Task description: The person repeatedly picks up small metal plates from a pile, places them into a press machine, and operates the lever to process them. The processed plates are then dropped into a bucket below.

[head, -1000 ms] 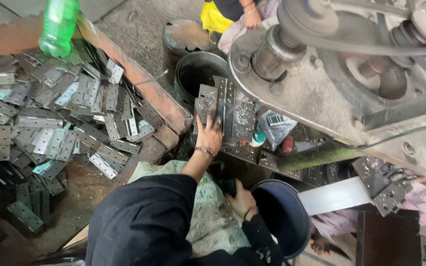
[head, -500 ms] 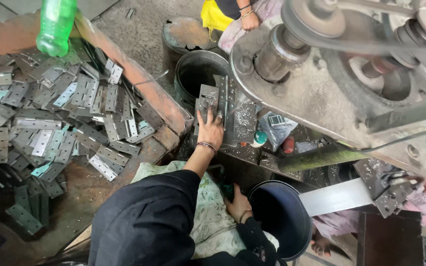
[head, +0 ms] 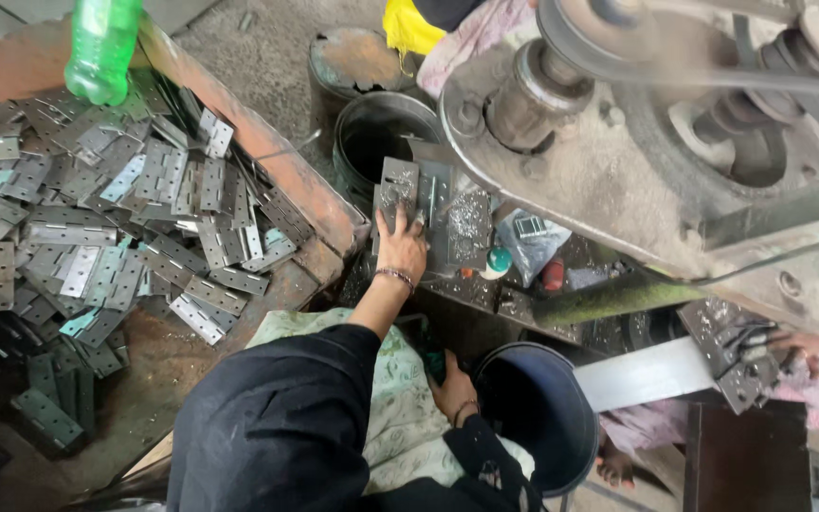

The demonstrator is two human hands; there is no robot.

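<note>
My left hand (head: 401,243) reaches out from a black sleeve onto the machine bed, its fingertips on the lower edge of a grey punched metal plate (head: 397,187) strewn with metal shavings. A bracelet circles that wrist. My right hand (head: 453,387) lies low by my lap, curled next to a dark green object (head: 434,362) beside a dark blue bucket (head: 575,446). Whether it grips that object is hidden. A pale patterned cloth (head: 400,417) covers my lap.
A heap of grey hinge plates (head: 97,218) fills a rusty tray with a raised edge (head: 267,152) at left, and a green bottle (head: 101,47) stands above it. A black drum (head: 372,142) sits behind. A belt-driven machine (head: 637,142) spins at right. Another person's pink-sleeved hand (head: 812,365) works at far right.
My left hand has slid slightly further up onto the metal plate. My right hand stays by the bucket.
</note>
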